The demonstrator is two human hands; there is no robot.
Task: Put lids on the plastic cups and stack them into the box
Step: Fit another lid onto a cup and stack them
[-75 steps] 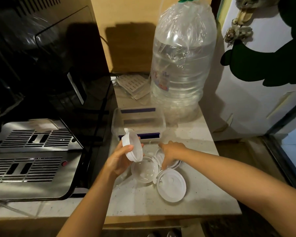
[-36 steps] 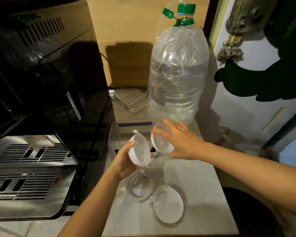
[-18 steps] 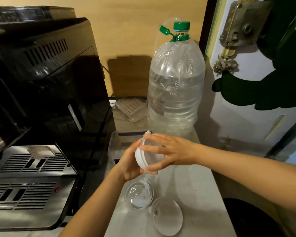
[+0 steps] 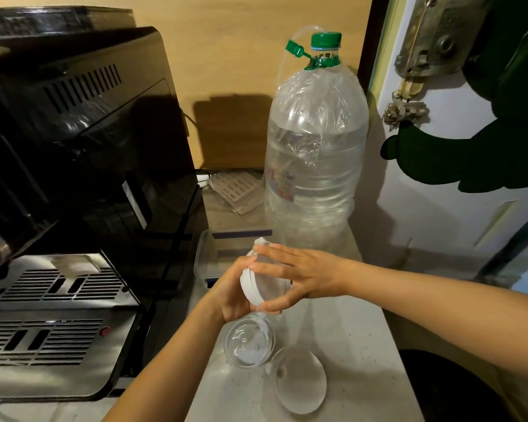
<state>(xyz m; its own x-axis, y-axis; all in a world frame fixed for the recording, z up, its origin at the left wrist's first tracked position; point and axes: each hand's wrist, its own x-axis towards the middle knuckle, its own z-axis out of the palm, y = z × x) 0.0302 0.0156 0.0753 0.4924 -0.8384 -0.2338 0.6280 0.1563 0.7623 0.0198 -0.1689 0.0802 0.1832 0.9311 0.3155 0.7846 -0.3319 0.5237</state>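
My left hand holds a white lid on edge, its tab pointing up. My right hand grips a clear plastic cup and presses its rim against that lid. Both are held in the air above the counter, just in front of the clear plastic box, most of which is hidden behind my hands. Below my hands a second clear cup stands upright on the counter, with another lid lying flat to its right.
A large water bottle with a green cap stands behind the box. A black coffee machine with a metal drip tray fills the left. A white door bounds the right, and the counter edge runs down beside it.
My right hand lifted a cup from the counter and brought it to the lid in my left hand. Cup and lid are now pressed together. The camera view tilted upward.
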